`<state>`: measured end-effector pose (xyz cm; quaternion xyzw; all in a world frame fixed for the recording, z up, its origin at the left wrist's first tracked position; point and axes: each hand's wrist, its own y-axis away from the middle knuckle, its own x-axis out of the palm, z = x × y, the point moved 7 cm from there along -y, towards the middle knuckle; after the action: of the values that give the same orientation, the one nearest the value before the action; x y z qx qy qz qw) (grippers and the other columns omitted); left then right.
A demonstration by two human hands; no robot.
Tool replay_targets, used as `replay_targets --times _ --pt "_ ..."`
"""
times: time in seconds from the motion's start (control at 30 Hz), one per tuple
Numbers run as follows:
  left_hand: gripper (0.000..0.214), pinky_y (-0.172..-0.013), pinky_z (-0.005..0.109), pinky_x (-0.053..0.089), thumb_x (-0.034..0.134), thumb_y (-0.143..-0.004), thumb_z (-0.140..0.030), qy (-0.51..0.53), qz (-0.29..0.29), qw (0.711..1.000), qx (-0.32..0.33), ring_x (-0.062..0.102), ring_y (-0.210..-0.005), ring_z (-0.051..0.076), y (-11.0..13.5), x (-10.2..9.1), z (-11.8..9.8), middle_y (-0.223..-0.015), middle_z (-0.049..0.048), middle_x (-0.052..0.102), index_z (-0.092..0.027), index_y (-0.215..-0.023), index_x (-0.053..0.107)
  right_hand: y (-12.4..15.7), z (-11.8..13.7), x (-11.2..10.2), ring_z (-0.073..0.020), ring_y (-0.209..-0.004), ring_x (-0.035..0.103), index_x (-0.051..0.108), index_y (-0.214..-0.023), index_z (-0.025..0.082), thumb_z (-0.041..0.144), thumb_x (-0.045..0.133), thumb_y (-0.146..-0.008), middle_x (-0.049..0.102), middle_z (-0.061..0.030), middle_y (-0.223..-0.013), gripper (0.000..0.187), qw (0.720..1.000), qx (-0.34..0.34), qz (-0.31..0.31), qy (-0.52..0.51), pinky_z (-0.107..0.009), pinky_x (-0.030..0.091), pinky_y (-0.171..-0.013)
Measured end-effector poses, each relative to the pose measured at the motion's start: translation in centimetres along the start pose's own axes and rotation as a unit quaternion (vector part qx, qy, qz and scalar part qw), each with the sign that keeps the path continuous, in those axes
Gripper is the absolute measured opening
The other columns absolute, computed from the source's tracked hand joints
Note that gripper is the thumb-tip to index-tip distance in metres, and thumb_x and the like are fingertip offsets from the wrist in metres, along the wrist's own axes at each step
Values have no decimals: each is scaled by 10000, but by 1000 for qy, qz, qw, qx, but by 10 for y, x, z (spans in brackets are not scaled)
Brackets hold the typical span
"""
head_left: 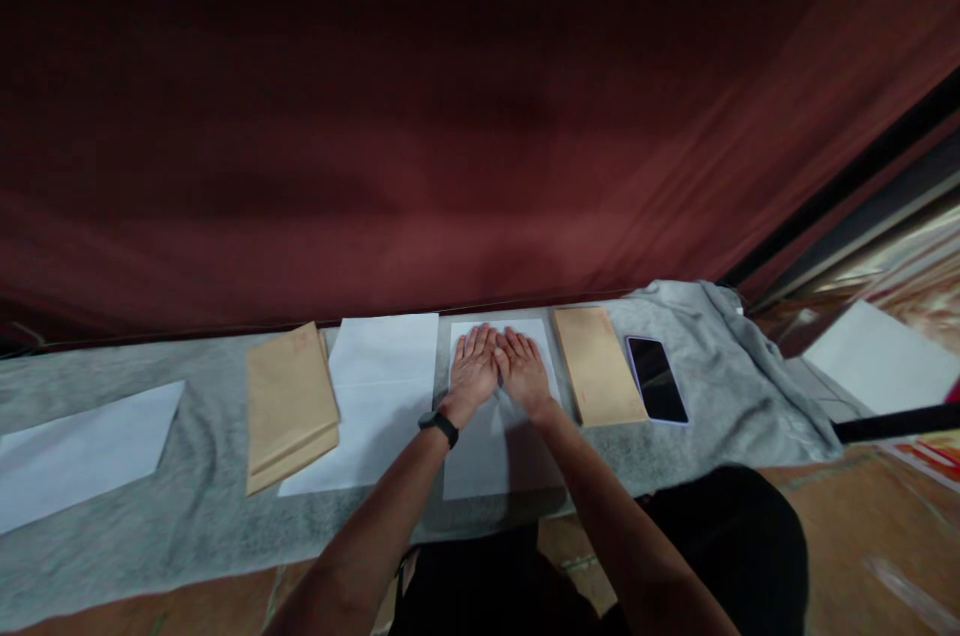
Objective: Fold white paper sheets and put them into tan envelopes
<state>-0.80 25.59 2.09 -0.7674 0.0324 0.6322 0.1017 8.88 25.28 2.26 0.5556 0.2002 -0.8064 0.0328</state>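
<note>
A white sheet of paper point(480, 466) lies on a grey cloth in front of me. Flat on its upper half rests my left hand point(474, 364), palm down, fingers stretched out, with a dark watch point(439, 426) on the wrist. Beside it my right hand point(523, 368) also presses flat on the paper, the thumbs close together. To the left are white sheets with a crease point(386, 366), partly covered by brown envelopes point(292, 401). A stack of brown envelopes point(600, 366) lies just right of my hands.
The grey cloth point(217, 476) covers a long low surface against a dark red curtain-like wall point(480, 166). A phone point(658, 379) lies right of the envelope stack. Another white paper point(90, 446) is at far left. A black bar point(900, 423) and white panel point(885, 356) stand at right.
</note>
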Motion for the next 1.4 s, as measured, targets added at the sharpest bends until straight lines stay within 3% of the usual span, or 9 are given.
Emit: replay_targets --times 0.13,0.6,0.83,1.0,1.17,1.4 --pt "571 -1248 466 184 266 -995 -257 -3 -23 1000 -14 247 -1516 238 -2 0 7 -1604 115 350 -103 -1539 349 -4 -10 1 -268 -1439 390 461 -1489 148 365 287 -1065 458 -139 -1535 507 1000 1 -7 29 -480 267 -1181" --pt "611 -1240 457 225 280 -1004 -326 -2 -65 994 -89 254 -1511 265 -1 1 30 -1597 177 334 -30 -1536 324 0 -38 5 -339 -1440 373 357 -1496 -53 439 273 -1056 372 -292 -1539 666 993 82 -71 53 -496 300 -1161" --pt "592 -1228 477 263 275 -1007 -319 6 -58 995 -77 298 -1494 276 2 -9 32 -1574 188 376 -29 -1514 369 3 -41 -3 -337 -1407 427 371 -1498 -26 414 258 -1053 412 -285 -1518 635 992 90 -80 37 -521 338 -1137" --pt "573 -1241 445 261 256 -1017 -295 15 -54 998 5 264 -1509 237 39 -15 1 -1590 152 365 -56 -1530 343 31 -16 -17 -299 -1461 358 309 -1553 68 386 258 -1055 382 -201 -1566 594 997 34 -61 17 -513 307 -1171" --pt "559 -1237 458 270 228 -1015 -230 26 -49 995 85 240 -1516 217 94 -10 -33 -1600 125 358 -96 -1553 296 77 16 -20 -258 -1479 331 405 -1514 94 361 261 -1064 382 -153 -1579 543 1000 -23 -9 10 -444 300 -1190" --pt "546 -1233 447 277 295 -1011 -253 -6 -34 997 71 250 -1513 239 121 -8 -32 -1589 158 369 -65 -1521 350 110 19 -25 -279 -1463 357 386 -1516 66 340 330 -1047 404 -183 -1560 546 999 -25 -26 33 -482 282 -1194"
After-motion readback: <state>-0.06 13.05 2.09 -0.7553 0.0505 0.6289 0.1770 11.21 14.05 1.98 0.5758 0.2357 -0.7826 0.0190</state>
